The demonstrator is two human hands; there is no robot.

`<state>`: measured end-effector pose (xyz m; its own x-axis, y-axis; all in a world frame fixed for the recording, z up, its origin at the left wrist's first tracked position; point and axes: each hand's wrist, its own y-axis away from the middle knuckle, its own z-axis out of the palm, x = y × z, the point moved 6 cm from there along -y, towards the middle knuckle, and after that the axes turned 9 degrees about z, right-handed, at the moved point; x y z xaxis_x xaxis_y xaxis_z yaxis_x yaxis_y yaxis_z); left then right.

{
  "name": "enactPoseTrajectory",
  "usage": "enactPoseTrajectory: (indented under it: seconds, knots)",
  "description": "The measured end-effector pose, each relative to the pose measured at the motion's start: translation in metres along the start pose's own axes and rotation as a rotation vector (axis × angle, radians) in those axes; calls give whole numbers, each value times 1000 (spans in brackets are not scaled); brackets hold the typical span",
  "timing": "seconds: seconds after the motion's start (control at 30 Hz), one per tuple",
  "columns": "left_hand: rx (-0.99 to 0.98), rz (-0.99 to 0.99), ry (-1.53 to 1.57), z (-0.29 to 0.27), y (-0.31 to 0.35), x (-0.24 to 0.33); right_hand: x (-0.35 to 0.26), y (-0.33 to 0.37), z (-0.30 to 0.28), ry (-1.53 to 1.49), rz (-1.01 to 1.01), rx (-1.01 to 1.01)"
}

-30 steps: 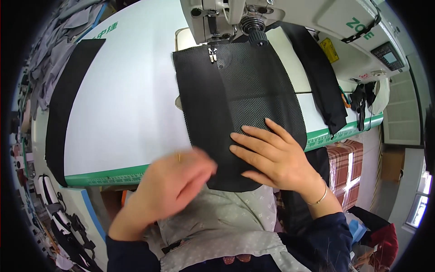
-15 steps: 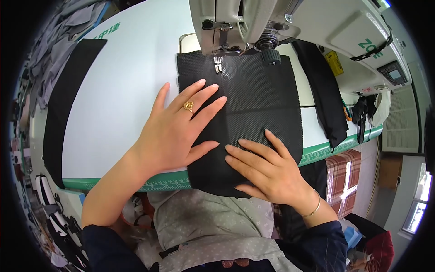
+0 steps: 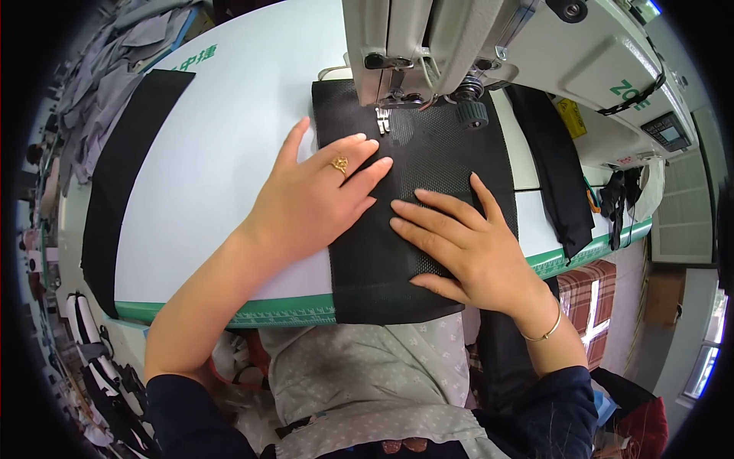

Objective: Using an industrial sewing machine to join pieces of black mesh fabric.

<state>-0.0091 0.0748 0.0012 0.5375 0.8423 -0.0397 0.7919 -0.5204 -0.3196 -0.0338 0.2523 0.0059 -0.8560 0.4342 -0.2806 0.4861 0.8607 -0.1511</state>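
A black mesh fabric panel (image 3: 451, 164) lies under the presser foot (image 3: 383, 121) of a white sewing machine (image 3: 550, 53), and its near end hangs over the table's front edge. Spread on the panel's left side is my left hand (image 3: 317, 187), with its fingertips just short of the foot and a gold ring on one finger. My right hand (image 3: 474, 252) rests flat on the panel's nearer right part, fingers apart. Neither hand grips anything. Whether the needle is in the fabric cannot be made out.
Along the left of the white table (image 3: 222, 168) lies a black fabric strip (image 3: 134, 183). Another black fabric piece (image 3: 552, 168) lies right of the panel. Grey cloth (image 3: 126, 92) is heaped at the far left. A green ruler strip (image 3: 283, 312) edges the table.
The panel has moved away from me under the foot, and its near end hangs down less. My right hand has travelled forward with it; the left thumb has drawn in toward the fingers.
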Motion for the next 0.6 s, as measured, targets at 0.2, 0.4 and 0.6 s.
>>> enactPoseTrajectory:
  seconds: [0.2,0.4,0.6]
  knots:
    - [82,-23,-41,0,-6,-11,12,-16,-1,33,-15,17]
    - [98,11,-70,2,-4,-1,25,-29,0,76,-47,45]
    - [141,-3,-111,1,-6,-15,34,-47,2,103,-58,24]
